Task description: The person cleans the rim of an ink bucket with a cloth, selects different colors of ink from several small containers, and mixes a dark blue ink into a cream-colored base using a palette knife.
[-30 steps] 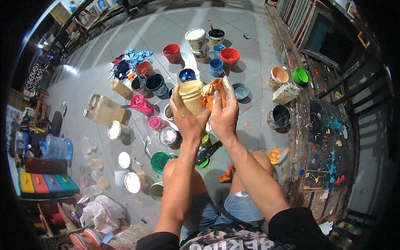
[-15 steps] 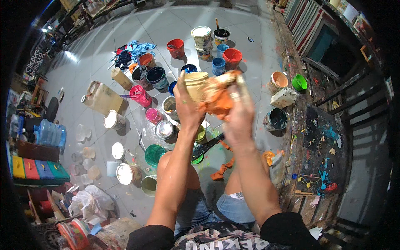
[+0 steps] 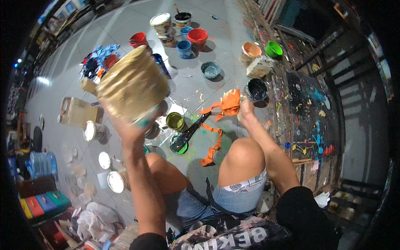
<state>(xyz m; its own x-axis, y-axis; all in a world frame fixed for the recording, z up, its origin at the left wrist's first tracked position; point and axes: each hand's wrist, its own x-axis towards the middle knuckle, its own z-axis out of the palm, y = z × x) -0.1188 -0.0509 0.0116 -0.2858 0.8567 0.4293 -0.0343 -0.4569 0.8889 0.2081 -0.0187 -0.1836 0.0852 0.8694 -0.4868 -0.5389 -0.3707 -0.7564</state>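
Left hand [image 3: 129, 129] raised, gripping paint bucket [image 3: 132, 85] from below, above floor pots. Right hand [image 3: 246, 109] right of it, low, clutching rag [image 3: 229, 102]; rag tail trails to floor before knee [image 3: 243, 156]. Cluster of tubs [image 3: 183, 35] behind; jug [image 3: 77, 112] left.

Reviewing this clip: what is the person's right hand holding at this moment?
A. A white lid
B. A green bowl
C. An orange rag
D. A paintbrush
C. The right hand grips an orange rag whose strip trails down to the floor, while the left hand lifts a paint-smeared tan bucket.
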